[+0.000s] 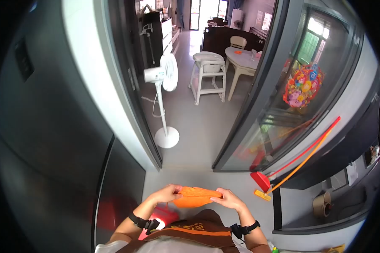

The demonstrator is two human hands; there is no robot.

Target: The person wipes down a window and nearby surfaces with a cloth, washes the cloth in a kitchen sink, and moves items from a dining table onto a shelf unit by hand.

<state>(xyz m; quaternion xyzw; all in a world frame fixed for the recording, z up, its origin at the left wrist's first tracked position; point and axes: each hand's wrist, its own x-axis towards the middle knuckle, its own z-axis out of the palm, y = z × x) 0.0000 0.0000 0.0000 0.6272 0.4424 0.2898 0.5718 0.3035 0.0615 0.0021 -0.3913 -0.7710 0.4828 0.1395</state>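
An orange cloth (196, 197) is stretched between my two hands, in front of the brown apron (202, 223) at my waist. My left hand (168, 193) pinches its left end, thumb on top. At the right end, my right hand (228, 198) grips the cloth between thumb and fingers. The cloth looks folded, with a seam or fold line running across it. Below my left hand is a red object (167, 215), partly hidden by the apron and forearm.
A white standing fan (167, 137) is beyond the doorway at left, a white high chair (209, 69) and table (244, 60) farther back. A glass door (257, 147) stands at right, near a red dustpan (261, 181) and orange broom (262, 195). Dark cabinet (122, 189) at left.
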